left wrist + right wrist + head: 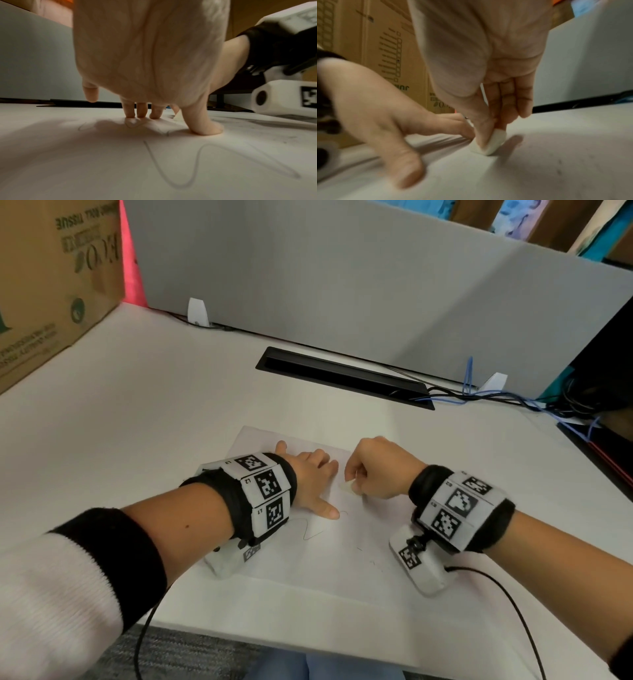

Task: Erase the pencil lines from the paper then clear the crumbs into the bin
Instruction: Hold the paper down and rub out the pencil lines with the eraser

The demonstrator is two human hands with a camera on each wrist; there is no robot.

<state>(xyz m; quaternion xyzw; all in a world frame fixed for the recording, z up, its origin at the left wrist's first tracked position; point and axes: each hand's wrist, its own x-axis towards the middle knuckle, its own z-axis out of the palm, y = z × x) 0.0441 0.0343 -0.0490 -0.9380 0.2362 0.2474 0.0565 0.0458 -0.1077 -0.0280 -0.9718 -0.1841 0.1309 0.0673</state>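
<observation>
A white sheet of paper (318, 556) lies on the desk in front of me, with a wavy pencil line (197, 166) drawn near its front left. My left hand (313, 477) lies spread on the sheet, fingers (142, 111) and thumb pressing it down. Just to its right, my right hand (371, 470) pinches a small white eraser (491, 143) between thumb and fingers, its bottom edge touching the paper. In the head view the eraser (349, 486) peeks out under the right hand. Faint dark crumbs (559, 171) speckle the sheet to the right of the eraser.
A large cardboard box (51, 289) stands at the back left. A grey partition (342, 278) closes the far side, with a black cable slot (342, 374) before it. Cables (496, 398) and dark equipment sit at the right. No bin is in view.
</observation>
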